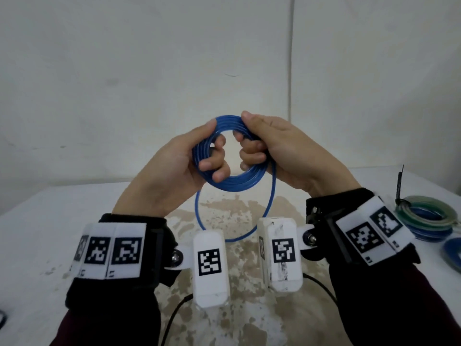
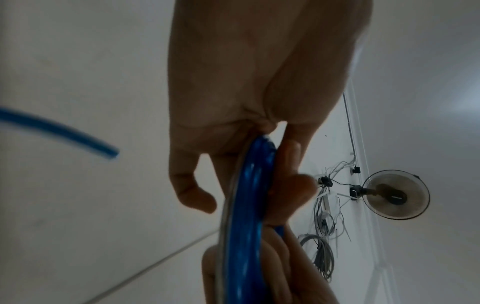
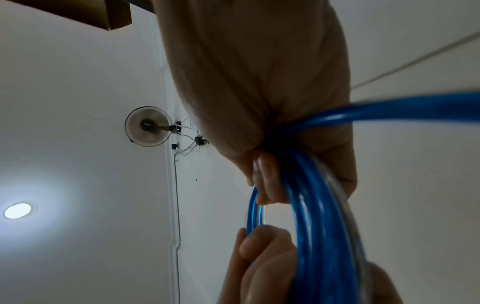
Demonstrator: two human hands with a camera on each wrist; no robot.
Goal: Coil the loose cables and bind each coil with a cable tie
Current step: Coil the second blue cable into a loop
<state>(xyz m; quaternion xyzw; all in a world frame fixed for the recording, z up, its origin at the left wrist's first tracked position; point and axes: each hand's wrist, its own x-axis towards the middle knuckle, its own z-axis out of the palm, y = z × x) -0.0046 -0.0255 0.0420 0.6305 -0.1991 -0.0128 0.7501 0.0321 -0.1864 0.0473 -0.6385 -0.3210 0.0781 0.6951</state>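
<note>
A blue cable coil (image 1: 239, 182) of several turns is held up in the air above the table. My left hand (image 1: 189, 161) grips its left side, fingers curled through the ring. My right hand (image 1: 269, 146) grips the right side, thumb on top. One loose loop of the blue cable (image 1: 199, 216) hangs down below the coil toward the table. The left wrist view shows the coil (image 2: 246, 205) edge-on in my fingers and a free cable end (image 2: 78, 133). In the right wrist view the coil (image 3: 319, 226) runs through my fist. No cable tie is on this coil.
At the right edge of the stained white table (image 1: 50, 221) lies a green and blue coil (image 1: 424, 216) bound with a black cable tie (image 1: 400, 186), with another blue coil (image 1: 452, 250) beside it. A white wall stands behind.
</note>
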